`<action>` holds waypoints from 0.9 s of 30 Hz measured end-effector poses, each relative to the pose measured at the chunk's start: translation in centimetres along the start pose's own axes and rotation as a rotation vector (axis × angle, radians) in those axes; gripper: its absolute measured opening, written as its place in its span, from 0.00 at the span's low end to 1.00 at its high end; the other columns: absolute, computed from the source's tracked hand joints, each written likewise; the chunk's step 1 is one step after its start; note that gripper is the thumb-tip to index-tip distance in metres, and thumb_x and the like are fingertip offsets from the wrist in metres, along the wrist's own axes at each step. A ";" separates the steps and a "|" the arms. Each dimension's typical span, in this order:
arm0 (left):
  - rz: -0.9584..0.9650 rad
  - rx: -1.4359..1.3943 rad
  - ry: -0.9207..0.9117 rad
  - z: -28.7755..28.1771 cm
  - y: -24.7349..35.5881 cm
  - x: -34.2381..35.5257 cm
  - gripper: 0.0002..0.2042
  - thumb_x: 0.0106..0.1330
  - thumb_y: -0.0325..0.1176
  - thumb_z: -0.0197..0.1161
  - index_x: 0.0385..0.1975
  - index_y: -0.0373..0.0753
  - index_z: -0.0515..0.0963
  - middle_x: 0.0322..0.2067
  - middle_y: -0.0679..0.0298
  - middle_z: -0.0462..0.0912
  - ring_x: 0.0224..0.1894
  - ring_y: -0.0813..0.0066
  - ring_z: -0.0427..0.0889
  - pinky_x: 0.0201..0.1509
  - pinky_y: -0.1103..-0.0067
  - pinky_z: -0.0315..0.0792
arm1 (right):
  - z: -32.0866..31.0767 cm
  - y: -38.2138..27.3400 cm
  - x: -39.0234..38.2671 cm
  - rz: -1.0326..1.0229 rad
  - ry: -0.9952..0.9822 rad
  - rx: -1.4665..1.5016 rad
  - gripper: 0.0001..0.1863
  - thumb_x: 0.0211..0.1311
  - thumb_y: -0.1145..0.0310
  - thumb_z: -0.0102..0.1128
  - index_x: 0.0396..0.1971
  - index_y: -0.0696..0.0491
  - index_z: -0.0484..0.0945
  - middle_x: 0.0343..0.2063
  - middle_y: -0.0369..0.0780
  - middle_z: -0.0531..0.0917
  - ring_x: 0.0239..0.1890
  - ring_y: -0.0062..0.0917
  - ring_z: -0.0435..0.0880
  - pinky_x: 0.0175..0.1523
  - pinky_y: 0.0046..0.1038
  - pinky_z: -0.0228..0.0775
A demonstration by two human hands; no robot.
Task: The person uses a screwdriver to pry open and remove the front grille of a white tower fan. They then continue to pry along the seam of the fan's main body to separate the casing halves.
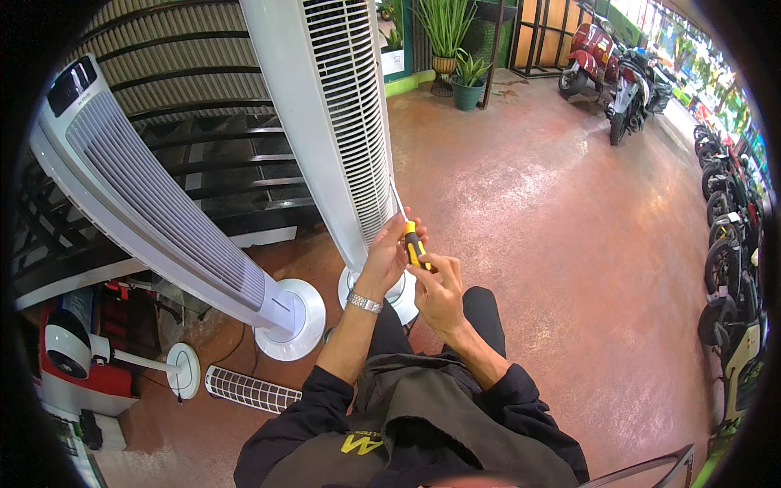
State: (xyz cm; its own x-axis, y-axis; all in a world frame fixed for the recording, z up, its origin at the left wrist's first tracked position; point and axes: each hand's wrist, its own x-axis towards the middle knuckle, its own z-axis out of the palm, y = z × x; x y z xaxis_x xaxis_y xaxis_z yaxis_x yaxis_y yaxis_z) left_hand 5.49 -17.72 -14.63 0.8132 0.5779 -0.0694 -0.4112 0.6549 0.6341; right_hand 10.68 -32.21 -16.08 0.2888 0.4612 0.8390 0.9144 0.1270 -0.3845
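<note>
centre frame, I see both hands on the screwdriver (415, 244) | right hand (439, 294) fingers pinching its yellow-black handle | left hand (389, 254) fingers curled beside it, nearer the tower fan (333, 114) | shaft slants up-left to fan's edge

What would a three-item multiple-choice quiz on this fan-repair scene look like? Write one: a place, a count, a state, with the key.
1. Where does the screwdriver tip point?
A. at the right edge of the nearer tower fan
B. at the floor
C. at a scooter

2. How many white tower fans stand upright?
A. one
B. two
C. four

3. How is the screwdriver held?
A. lying loose on the floor
B. by the left hand alone
C. by both hands, the right hand on the handle

Key: 1 A, the shaft runs up to the fan's edge; 2 B, a second tower fan leans beside it; 3 C, both hands close around it.
</note>
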 end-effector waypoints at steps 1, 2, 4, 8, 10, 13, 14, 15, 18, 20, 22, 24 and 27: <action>0.008 0.062 0.016 -0.5 -0.1 0.2 0.13 0.79 0.31 0.50 0.58 0.36 0.68 0.56 0.51 0.77 0.60 0.58 0.79 0.65 0.68 0.78 | 0.1 0.0 0.0 -0.036 -0.005 -0.022 0.20 0.45 0.84 0.70 0.42 0.54 0.85 0.45 0.41 0.77 0.44 0.36 0.77 0.47 0.34 0.76; 0.016 0.125 0.029 -0.5 -0.2 0.4 0.14 0.79 0.33 0.50 0.60 0.36 0.67 0.56 0.52 0.76 0.61 0.57 0.78 0.66 0.67 0.77 | 0.0 0.0 0.2 -0.073 -0.007 -0.046 0.20 0.45 0.84 0.71 0.43 0.54 0.84 0.45 0.42 0.77 0.44 0.35 0.79 0.45 0.32 0.78; 0.051 0.125 0.019 -0.4 -0.3 0.6 0.15 0.78 0.34 0.51 0.60 0.36 0.67 0.55 0.52 0.76 0.61 0.57 0.78 0.65 0.67 0.77 | 0.0 -0.6 0.4 0.030 0.013 0.041 0.21 0.46 0.82 0.73 0.44 0.55 0.83 0.45 0.42 0.77 0.44 0.34 0.80 0.43 0.31 0.80; 0.068 -0.085 -0.039 1.1 -0.1 0.1 0.14 0.77 0.32 0.55 0.57 0.36 0.68 0.53 0.52 0.77 0.59 0.57 0.80 0.60 0.67 0.81 | -0.2 -2.1 0.6 0.453 0.018 0.319 0.23 0.48 0.79 0.76 0.47 0.56 0.80 0.44 0.43 0.78 0.45 0.35 0.80 0.44 0.32 0.81; 0.024 -0.125 -0.050 1.5 0.0 0.0 0.14 0.76 0.32 0.56 0.57 0.36 0.68 0.52 0.52 0.78 0.58 0.57 0.80 0.59 0.67 0.81 | 0.1 -1.4 0.2 0.431 0.022 0.305 0.22 0.48 0.79 0.75 0.45 0.56 0.80 0.45 0.43 0.79 0.45 0.35 0.80 0.44 0.32 0.81; -0.027 -0.030 -0.048 0.7 0.5 -0.2 0.14 0.76 0.31 0.56 0.56 0.35 0.69 0.51 0.53 0.79 0.56 0.59 0.81 0.58 0.70 0.82 | 0.1 -0.4 -0.1 0.151 0.040 0.142 0.18 0.46 0.82 0.73 0.40 0.55 0.82 0.48 0.43 0.79 0.46 0.36 0.80 0.46 0.32 0.79; -0.027 0.061 -0.045 0.0 0.5 0.1 0.13 0.76 0.31 0.57 0.56 0.36 0.69 0.51 0.54 0.79 0.56 0.60 0.82 0.57 0.71 0.82 | -0.1 0.1 0.0 0.054 0.019 0.061 0.18 0.45 0.83 0.72 0.38 0.54 0.82 0.49 0.42 0.79 0.47 0.37 0.80 0.48 0.32 0.79; -0.027 0.152 -0.042 -0.6 0.4 0.3 0.13 0.76 0.32 0.57 0.56 0.36 0.69 0.50 0.54 0.79 0.55 0.61 0.83 0.57 0.71 0.82 | -0.2 0.4 -0.1 -0.044 -0.001 -0.020 0.17 0.44 0.84 0.72 0.37 0.54 0.83 0.51 0.42 0.80 0.48 0.37 0.80 0.49 0.33 0.78; 0.011 0.081 -0.019 0.1 -0.2 0.4 0.13 0.76 0.31 0.56 0.56 0.36 0.69 0.50 0.53 0.80 0.53 0.63 0.84 0.57 0.73 0.82 | -0.1 0.1 0.1 -0.013 -0.001 0.028 0.17 0.43 0.84 0.72 0.35 0.53 0.84 0.55 0.42 0.79 0.52 0.40 0.79 0.53 0.36 0.77; 0.017 0.060 -0.029 0.9 -0.1 -0.2 0.13 0.78 0.32 0.51 0.58 0.36 0.67 0.55 0.48 0.77 0.56 0.61 0.82 0.61 0.71 0.80 | -0.9 -1.3 1.0 0.069 0.015 0.091 0.19 0.49 0.80 0.72 0.43 0.55 0.82 0.55 0.47 0.75 0.51 0.39 0.80 0.50 0.34 0.79; 0.015 -0.028 -0.046 1.3 0.0 -0.4 0.14 0.80 0.32 0.47 0.60 0.36 0.65 0.58 0.46 0.75 0.60 0.59 0.79 0.64 0.70 0.78 | -0.6 -1.9 1.1 0.349 0.028 0.277 0.19 0.52 0.78 0.72 0.46 0.57 0.80 0.51 0.47 0.74 0.46 0.36 0.83 0.44 0.30 0.81; -0.001 -0.108 -0.091 0.8 -0.1 -0.4 0.15 0.81 0.33 0.42 0.63 0.37 0.62 0.63 0.44 0.71 0.65 0.56 0.75 0.68 0.68 0.74 | -0.5 -1.7 0.8 0.451 -0.019 0.331 0.19 0.54 0.78 0.72 0.47 0.60 0.79 0.45 0.46 0.73 0.35 0.28 0.86 0.34 0.24 0.83; -0.070 -0.176 -0.107 0.5 0.0 -0.4 0.18 0.81 0.34 0.43 0.66 0.35 0.59 0.63 0.45 0.71 0.66 0.55 0.74 0.67 0.67 0.75 | -0.6 -1.2 0.4 0.336 -0.003 0.258 0.18 0.53 0.79 0.72 0.45 0.60 0.79 0.45 0.46 0.73 0.32 0.28 0.86 0.36 0.25 0.85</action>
State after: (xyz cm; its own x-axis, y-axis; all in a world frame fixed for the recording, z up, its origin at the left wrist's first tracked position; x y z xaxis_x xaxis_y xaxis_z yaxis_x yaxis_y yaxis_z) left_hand 5.41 -18.21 -14.24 0.8774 0.4792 -0.0208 -0.4101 0.7720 0.4855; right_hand 9.88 -32.66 -15.07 0.5577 0.5171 0.6494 0.6680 0.1848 -0.7208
